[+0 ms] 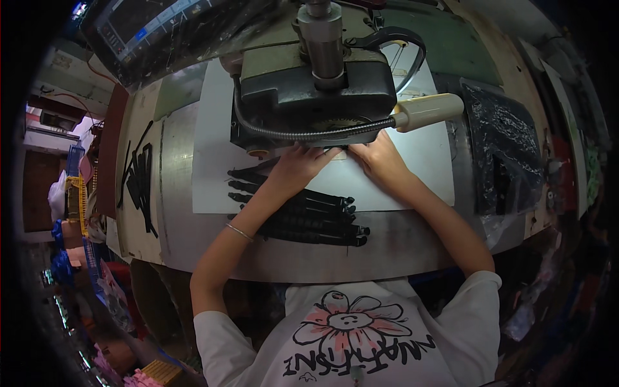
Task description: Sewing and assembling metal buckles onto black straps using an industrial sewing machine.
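Note:
Under a dark machine head (314,90), my left hand (298,166) reaches forward with curled fingers, their tips partly hidden at its lower edge. My right hand (380,161) is opposite, fingers bent and close to the left fingertips in a lit spot. What the fingertips hold, if anything, is too small and shadowed to name. Bundles of black strips (303,226) lie below and beside my left hand, on a white sheet (412,193) and the metal tabletop (174,193). A cream lamp (429,111) on a flexible neck crosses just above my right hand.
Loose black strips (140,180) lie on a pale board at the left. A black plastic bag (500,161) rests at the right. A screen (155,32) stands at the upper left. Blue and yellow crates (82,206) are beyond the table's left side.

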`<action>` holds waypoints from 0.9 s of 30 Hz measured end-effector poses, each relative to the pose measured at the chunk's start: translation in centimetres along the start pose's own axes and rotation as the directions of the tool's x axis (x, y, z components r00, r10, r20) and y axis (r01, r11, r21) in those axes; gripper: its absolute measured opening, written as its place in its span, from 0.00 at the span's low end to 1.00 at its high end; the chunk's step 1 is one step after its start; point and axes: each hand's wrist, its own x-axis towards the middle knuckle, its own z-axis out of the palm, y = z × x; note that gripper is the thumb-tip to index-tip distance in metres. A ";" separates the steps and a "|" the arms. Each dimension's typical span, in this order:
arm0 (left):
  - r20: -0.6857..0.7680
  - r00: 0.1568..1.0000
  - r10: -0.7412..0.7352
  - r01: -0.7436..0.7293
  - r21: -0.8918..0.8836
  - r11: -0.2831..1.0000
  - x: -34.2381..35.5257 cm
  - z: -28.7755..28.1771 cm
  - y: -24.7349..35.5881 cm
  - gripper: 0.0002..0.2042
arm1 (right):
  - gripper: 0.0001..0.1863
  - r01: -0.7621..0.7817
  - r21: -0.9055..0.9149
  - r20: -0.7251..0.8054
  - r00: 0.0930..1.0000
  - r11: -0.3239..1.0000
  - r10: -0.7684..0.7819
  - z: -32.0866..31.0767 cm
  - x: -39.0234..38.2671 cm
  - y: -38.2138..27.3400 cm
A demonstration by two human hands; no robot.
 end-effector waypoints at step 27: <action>0.138 0.986 -0.088 0.098 -0.064 0.993 0.0 -1.8 2.6 0.26 | 0.06 -0.049 0.056 -0.129 0.990 0.997 0.056 0.4 0.0 -0.4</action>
